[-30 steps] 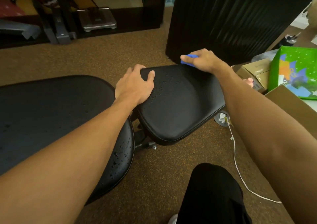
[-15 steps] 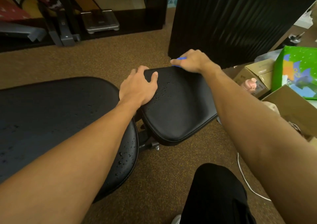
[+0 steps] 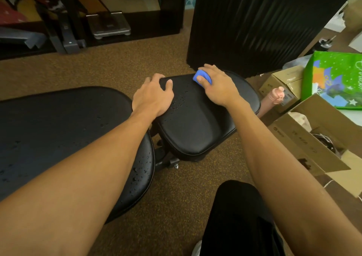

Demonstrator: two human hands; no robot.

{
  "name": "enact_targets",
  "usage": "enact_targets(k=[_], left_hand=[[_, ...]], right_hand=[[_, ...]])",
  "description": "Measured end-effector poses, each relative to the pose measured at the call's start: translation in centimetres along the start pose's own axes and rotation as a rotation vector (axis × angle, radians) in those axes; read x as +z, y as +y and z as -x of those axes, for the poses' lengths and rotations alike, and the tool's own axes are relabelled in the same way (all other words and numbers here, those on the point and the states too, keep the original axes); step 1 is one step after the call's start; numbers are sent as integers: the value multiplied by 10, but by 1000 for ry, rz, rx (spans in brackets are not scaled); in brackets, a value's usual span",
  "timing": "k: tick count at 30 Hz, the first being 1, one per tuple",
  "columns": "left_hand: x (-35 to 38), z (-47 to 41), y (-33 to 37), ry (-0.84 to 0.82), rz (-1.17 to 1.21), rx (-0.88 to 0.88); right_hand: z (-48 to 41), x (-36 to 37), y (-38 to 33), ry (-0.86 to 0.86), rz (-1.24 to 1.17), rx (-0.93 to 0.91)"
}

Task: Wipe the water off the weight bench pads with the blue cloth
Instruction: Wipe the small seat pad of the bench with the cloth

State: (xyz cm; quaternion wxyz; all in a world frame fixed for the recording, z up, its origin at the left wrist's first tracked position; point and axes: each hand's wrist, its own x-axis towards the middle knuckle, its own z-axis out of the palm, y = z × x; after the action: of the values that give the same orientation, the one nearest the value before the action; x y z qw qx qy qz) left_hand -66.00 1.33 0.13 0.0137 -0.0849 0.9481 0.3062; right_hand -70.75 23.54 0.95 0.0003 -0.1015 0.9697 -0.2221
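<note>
Right hand [image 3: 219, 88]: fingers are closing over the balled blue cloth [image 3: 201, 78], pressing it onto the seat pad [image 3: 197, 130], far end, to mop droplets.
Left hand [image 3: 153, 97]: fingers are spreading, empty, bracing the pad's left edge.

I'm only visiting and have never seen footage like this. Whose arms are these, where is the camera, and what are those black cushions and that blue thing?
No machine here: a person wears a camera on the head, looking forward and down, so you see their own two arms. The black cushions are weight bench pads: a small seat pad in the middle and a long back pad at the left, both sprinkled with water droplets. The right hand presses a bunched blue cloth onto the seat pad's far end to wipe it. The left hand lies flat on that pad's left edge, holding nothing. Below is brown carpet; cardboard boxes sit at the right.
</note>
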Motion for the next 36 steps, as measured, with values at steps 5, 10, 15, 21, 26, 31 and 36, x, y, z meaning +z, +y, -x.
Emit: enact_targets(k=[5,10,15,21,26,31,36], left_hand=[[0,1,1,-9,-6,-3],[0,0,0,-10,-6,-2],[-1,0,0,-9,3,-3],[1,-1,0,1,6,-4],[0,0,0,1,6,-4],[0,0,1,-4,10,-9],[0,1,1,-5,10,-21]], right_hand=[[17,1,-6,-41,-17,-45],[20,-4,8,76,-30,84],[24,4,-8,-4,-10,-40],[22,-4,10,84,-15,70],[36,3,-3,-3,-18,-99],[27,-7,11,46,-15,27],[20,9,-21,40,0,-52]])
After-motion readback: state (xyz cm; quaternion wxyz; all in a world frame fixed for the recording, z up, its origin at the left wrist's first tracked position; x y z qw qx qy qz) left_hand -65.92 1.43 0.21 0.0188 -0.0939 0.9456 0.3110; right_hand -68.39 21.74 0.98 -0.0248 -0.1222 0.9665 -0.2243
